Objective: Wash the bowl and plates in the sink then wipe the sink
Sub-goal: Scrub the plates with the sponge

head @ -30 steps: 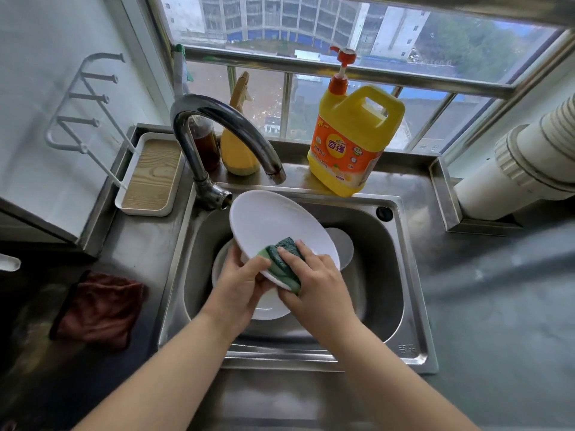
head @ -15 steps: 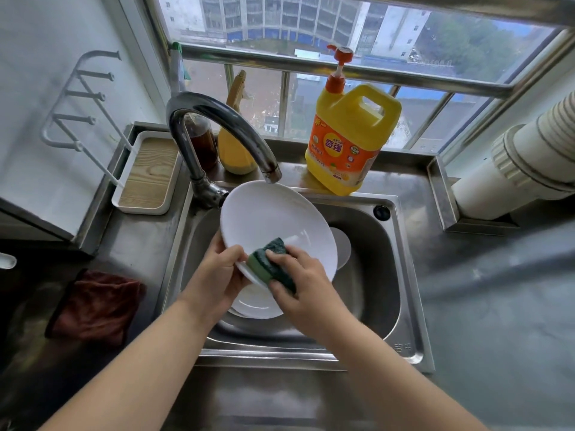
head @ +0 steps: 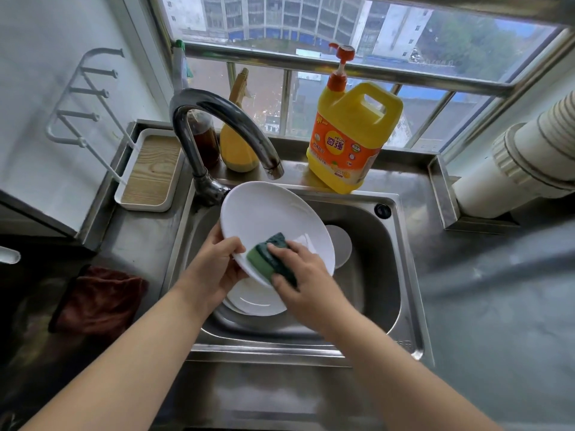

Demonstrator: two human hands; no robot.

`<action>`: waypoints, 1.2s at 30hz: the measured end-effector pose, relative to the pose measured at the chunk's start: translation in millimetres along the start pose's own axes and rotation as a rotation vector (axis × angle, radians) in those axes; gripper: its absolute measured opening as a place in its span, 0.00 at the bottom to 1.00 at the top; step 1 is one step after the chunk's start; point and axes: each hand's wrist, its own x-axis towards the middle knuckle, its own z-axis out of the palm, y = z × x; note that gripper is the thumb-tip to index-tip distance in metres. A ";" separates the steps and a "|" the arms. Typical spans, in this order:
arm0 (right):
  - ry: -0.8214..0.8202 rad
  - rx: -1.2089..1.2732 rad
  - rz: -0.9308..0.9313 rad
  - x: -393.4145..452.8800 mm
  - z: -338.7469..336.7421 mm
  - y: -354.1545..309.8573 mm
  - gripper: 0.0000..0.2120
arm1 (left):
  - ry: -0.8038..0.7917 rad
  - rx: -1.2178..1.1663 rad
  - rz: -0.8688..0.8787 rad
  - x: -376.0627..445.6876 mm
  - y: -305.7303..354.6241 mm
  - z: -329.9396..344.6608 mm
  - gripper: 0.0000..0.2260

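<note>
Head view: a white plate point(head: 264, 219) is held tilted above the sink point(head: 385, 275), just under the tap point(head: 217, 126). The near left rim of the plate is gripped by the left hand point(head: 214, 269), whose fingers are curled behind the rim with the thumb laid over the front. A green sponge point(head: 270, 258) is pressed on the lower part of the plate by the right hand point(head: 306, 281); its fingers are bent and clamped on the sponge, the thumb at the lower end. A second plate point(head: 258, 301) is seen lying in the sink under the hands, and a further white round piece point(head: 340, 247) is seen behind the held plate; whether it is the bowl cannot be told. On the steel surface point(head: 413, 181) behind the sink a yellow detergent jug point(head: 351, 135) is placed; on its orange label "KEON" and the characters "奇强" can be read. A dark red cloth point(head: 99, 300) is laid to the left of the sink.
</note>
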 end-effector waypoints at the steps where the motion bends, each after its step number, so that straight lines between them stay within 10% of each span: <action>1: 0.002 0.021 -0.021 -3.9 3.8 -5.2 0.24 | -0.007 0.000 0.003 -1.3 0.0 -0.8 0.23; 12: 0.176 -0.108 0.215 33.9 -29.2 42.7 0.24 | -0.103 0.028 -0.096 -15.7 -5.3 -3.8 0.30; 20: 0.023 0.254 -0.031 14.5 6.4 -14.0 0.24 | -0.172 0.050 -0.032 -13.1 4.3 -6.7 0.28; 31: 0.142 -0.042 0.174 33.1 -20.5 37.7 0.25 | -0.201 0.055 -0.086 -26.9 -7.6 -10.3 0.28; 36: 0.018 0.202 -0.039 8.8 16.9 -11.3 0.23 | -0.168 0.003 -0.051 -23.1 -8.5 -10.3 0.28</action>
